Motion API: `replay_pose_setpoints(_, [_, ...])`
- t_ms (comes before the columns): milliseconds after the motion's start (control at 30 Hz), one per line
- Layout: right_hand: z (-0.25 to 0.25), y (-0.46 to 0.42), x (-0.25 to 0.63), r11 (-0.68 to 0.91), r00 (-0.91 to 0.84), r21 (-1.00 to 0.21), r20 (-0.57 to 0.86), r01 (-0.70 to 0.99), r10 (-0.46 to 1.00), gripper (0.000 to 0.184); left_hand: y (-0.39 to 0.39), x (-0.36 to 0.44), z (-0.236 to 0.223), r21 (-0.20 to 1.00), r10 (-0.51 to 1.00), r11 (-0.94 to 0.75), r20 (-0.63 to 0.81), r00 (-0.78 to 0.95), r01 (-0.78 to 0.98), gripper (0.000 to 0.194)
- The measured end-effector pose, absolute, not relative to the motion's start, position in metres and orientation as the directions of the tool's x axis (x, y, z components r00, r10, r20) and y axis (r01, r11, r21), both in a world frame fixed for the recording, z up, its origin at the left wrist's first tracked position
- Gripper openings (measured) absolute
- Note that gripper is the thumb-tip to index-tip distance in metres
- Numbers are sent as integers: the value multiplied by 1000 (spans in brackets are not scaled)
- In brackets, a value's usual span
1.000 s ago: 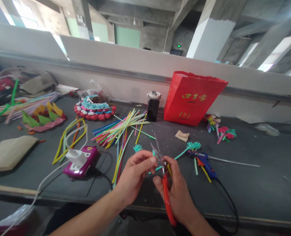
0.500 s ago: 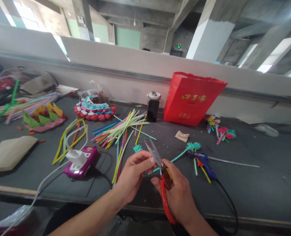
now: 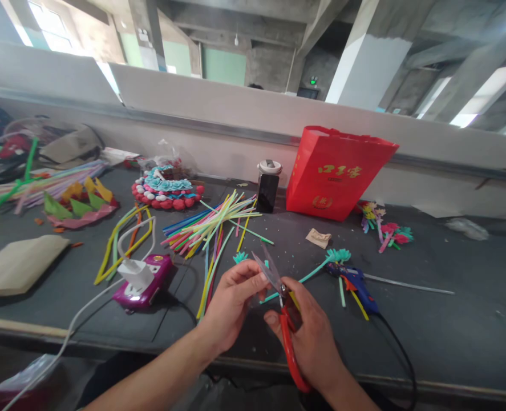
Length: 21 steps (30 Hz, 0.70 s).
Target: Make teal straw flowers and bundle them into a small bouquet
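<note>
My left hand (image 3: pixel 235 299) is closed in a pinch on a short teal straw piece (image 3: pixel 267 264), mostly hidden by the fingers and blades. Scissors (image 3: pixel 290 348) with red handles are in my right hand (image 3: pixel 308 331), their blades parted and reaching up past my left fingertips. A bit of yellow shows by the right fingers; whether it is held I cannot tell. Just beyond the left hand is a teal fringed flower (image 3: pixel 240 258). Behind the right hand, a teal straw stem (image 3: pixel 315 270) with a fringed head (image 3: pixel 338 255) lies against a blue glue gun (image 3: pixel 357 285).
Colourful straws (image 3: pixel 222 222) lie piled ahead. A purple power strip (image 3: pixel 158 277) with a white plug and cables sits left, near a paper packet (image 3: pixel 19 265). Behind stand a lidded cup (image 3: pixel 270 166), a dark phone (image 3: pixel 268 192) and a red bag (image 3: pixel 338 177). Straw flowers (image 3: pixel 392 234) lie right.
The scissors have swung left, their blades now leaning across the left fingertips, and the blade gap has varied. The left hand keeps its pinch in nearly the same place.
</note>
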State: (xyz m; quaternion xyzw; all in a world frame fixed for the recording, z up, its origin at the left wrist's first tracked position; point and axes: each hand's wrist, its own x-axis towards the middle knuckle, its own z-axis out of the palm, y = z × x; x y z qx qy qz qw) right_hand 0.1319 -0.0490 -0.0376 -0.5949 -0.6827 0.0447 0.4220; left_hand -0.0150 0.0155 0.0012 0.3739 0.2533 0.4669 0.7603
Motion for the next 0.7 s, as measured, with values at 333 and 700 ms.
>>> replay_pose_setpoints(333, [-40,-50,134,319,62,-550,564,772,824,44,15,-15,0,818,894,297,-58,444,-493,9])
replay_pose_setpoints(700, [-37,-49,133,204,228,-822,370,531,900,33,14,-15,1,797,861,367,-96,499,-480,12])
